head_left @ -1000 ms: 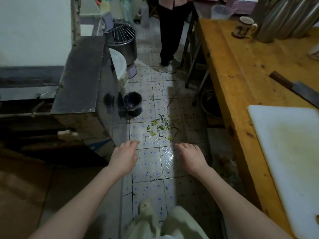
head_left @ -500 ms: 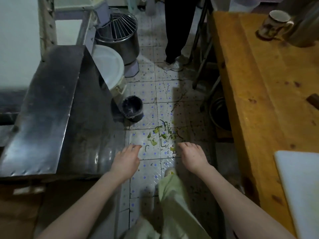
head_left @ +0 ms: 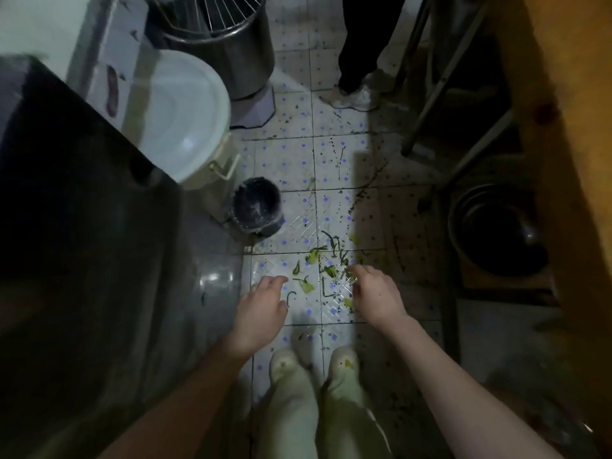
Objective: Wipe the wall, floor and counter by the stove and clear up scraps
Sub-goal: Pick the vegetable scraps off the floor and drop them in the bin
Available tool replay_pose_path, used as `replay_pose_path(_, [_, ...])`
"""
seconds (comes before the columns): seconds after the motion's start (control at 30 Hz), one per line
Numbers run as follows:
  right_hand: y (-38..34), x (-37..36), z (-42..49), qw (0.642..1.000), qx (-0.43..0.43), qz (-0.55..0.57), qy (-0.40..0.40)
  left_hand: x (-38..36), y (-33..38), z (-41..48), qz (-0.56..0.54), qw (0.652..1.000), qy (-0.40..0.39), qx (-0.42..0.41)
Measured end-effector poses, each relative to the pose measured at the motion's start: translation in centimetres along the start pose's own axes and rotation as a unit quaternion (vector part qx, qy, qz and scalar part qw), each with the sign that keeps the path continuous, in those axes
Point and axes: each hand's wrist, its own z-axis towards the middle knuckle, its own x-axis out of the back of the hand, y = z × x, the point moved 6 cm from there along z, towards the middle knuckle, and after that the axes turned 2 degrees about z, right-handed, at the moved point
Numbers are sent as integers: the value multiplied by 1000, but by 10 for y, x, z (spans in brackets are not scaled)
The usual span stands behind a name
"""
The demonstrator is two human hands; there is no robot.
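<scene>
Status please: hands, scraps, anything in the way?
Left hand and right hand open, empty. Green vegetable scraps on tiled floor, not picked up. Small black bin beyond; person's legs farther back.

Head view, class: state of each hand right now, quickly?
Left hand: open, fingers relaxed, holding nothing.
Right hand: open, fingertips at the green leafy vegetable scraps on the white tiled floor, nothing gripped.

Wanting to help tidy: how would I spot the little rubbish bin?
Find the big cream bucket with the white lid beside the steel counter. On the tiled floor at its foot stands the small bin. It alone is dark, open-topped and much smaller than its neighbours.
</scene>
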Motion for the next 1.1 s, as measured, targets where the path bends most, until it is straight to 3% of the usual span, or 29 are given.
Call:
replay_pose_path(0.27, [60,-142,116,1000,9,12,-19,-134,-78,121,20,999,-31,36])
replay_pose_path(0.7, [140,-342,247,998,29,48,42,-345,-194,273,60,997,-35,36])
replay_pose_path(1.1, [168,-408,278,996,11,54,64,-406,-213,350,136,990,-26,-18])
